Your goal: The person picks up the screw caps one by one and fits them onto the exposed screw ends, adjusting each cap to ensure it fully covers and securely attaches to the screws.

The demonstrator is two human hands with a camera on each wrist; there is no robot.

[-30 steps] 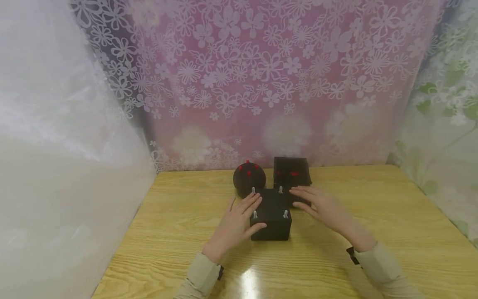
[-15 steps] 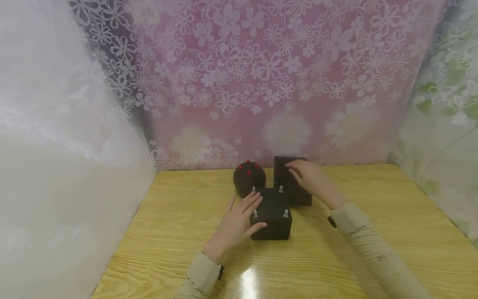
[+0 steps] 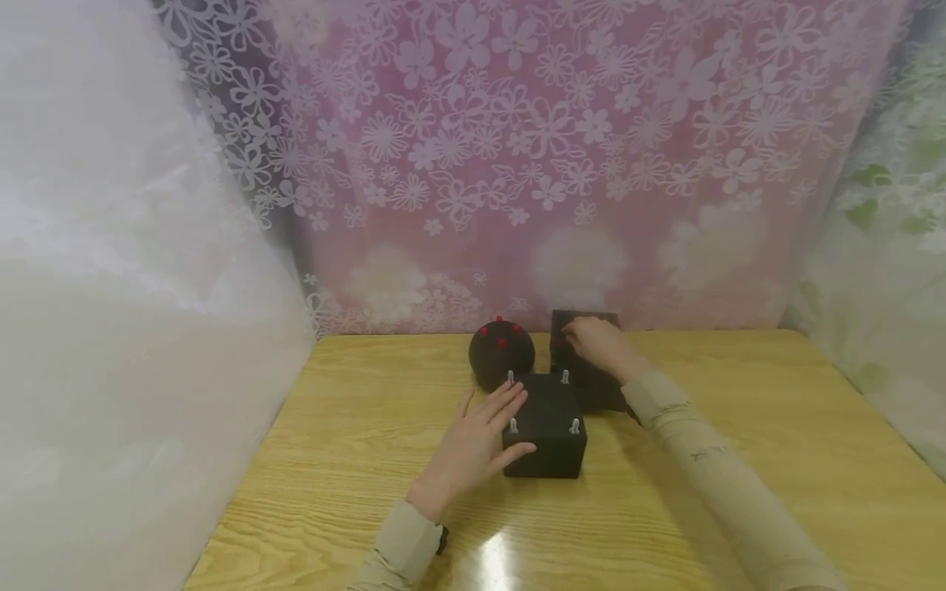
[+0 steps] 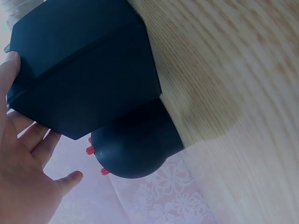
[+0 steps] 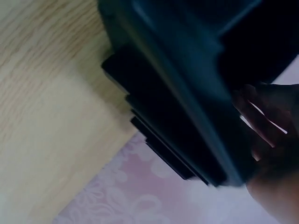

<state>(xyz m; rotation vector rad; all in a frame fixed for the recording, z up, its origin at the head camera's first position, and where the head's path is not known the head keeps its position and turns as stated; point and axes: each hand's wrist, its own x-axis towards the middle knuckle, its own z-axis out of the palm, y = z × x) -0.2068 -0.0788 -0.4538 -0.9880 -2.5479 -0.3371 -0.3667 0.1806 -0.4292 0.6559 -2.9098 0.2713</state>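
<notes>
My left hand (image 3: 473,447) rests with extended fingers on the top left of a black box (image 3: 545,455). White pegs (image 3: 575,426) stand upright near the corners of that box; its dark side (image 4: 88,84) fills the upper left wrist view. Behind it, my right hand (image 3: 600,345) bends over a black open-fronted container (image 3: 602,396). In the right wrist view its fingers (image 5: 257,116) reach into the dark hollow, so whatever lies between the fingertips is hidden.
Left of the container sits a black dome-topped object (image 3: 501,365) with several red pegs (image 3: 502,342) on top. Everything stands on a wood-grain table (image 3: 355,435). A pink floral curtain (image 3: 473,164) closes off the back, and pale sheets hang on both sides.
My right hand has gone from beside the pegged box back to the rear container, and its fingers have bent inward. The left hand stays on the box. The head view has shifted slightly.
</notes>
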